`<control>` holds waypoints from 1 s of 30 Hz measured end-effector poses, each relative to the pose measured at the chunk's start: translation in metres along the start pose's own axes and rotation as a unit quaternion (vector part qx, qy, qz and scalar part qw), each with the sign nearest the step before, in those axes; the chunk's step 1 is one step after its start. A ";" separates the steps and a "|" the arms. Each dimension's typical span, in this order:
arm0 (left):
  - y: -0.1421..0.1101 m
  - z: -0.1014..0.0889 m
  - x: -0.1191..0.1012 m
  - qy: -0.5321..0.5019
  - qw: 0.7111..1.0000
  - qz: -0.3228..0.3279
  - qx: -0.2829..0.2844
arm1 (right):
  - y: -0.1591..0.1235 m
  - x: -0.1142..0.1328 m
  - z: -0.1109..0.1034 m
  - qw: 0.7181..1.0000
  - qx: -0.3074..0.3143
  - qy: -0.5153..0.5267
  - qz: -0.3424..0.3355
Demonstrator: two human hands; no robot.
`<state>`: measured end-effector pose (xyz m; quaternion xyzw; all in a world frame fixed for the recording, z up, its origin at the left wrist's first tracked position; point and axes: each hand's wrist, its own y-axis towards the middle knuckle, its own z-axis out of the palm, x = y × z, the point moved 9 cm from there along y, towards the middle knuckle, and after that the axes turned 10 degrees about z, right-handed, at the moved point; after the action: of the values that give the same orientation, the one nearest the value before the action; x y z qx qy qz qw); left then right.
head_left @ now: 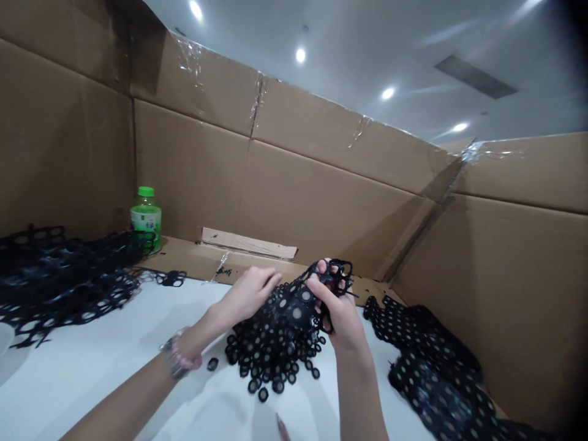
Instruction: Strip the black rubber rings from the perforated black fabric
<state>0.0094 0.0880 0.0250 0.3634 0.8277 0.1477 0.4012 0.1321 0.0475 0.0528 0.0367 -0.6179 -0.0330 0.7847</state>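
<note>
"Grip of the right hand point(340, 312): what's it on?"

"Closed round the black sheet point(296, 312), bunched above the middle of the table point(114, 343). The left hand point(255, 291) is curled just beside it; whether it pinches anything, I can't tell."

"How much is done?"

"Partway, I'd judge. Many loose discs point(266, 360) lie heaped below, and holed webbing point(68, 288) sits at the left. But the black sheet has discs in it, and the spotted sheets point(427, 334) at the right look full."

The wall point(294, 184) at twelve o'clock is showing matt cardboard. The plastic bottle point(146, 220) is gleaming, the tabletop point(110, 355) looking smooth.
</note>
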 end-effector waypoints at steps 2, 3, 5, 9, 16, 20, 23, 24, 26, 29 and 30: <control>-0.004 -0.026 -0.032 -0.001 0.997 0.052 -0.053 | -0.002 0.002 0.007 0.999 0.011 -0.045 -0.019; -0.007 -0.028 -0.045 -0.006 0.997 0.069 -0.041 | -0.004 0.003 0.011 0.997 0.014 -0.063 -0.030; -0.013 -0.025 -0.062 -0.012 0.997 0.081 -0.011 | -0.006 0.004 0.015 0.995 0.008 -0.085 -0.048; -0.016 -0.008 -0.068 -0.079 0.994 0.062 0.035 | -0.010 0.006 0.018 0.995 0.006 -0.076 -0.065; -0.014 -0.005 -0.075 -0.206 0.975 0.067 0.043 | -0.015 0.007 0.020 0.995 0.043 -0.067 -0.055; -0.013 -0.002 -0.065 -0.268 0.962 0.041 0.012 | -0.014 0.006 0.018 0.997 0.072 -0.012 -0.031; -0.006 -0.011 -0.040 -0.348 0.937 0.003 -0.028 | -0.011 0.014 0.001 0.991 0.081 0.109 -0.010; -0.004 -0.017 -0.030 -0.344 0.938 -0.004 -0.043 | -0.010 0.019 -0.007 0.986 0.072 0.149 -0.015; 0.000 -0.024 -0.010 -0.271 0.961 -0.009 -0.047 | -0.009 0.029 -0.023 0.977 0.049 0.205 -0.036; -0.001 0.003 0.015 -0.068 0.996 -0.008 0.056 | -0.007 0.029 -0.027 0.972 0.044 0.230 -0.034; -0.005 0.023 0.024 -0.013 0.994 -0.011 0.111 | -0.005 0.025 -0.022 0.972 0.054 0.229 -0.020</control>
<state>0.0147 0.1006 -0.0049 0.3983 0.8378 0.0457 0.3706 0.1595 0.0403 0.0711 0.0979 -0.4220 -0.0066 0.9013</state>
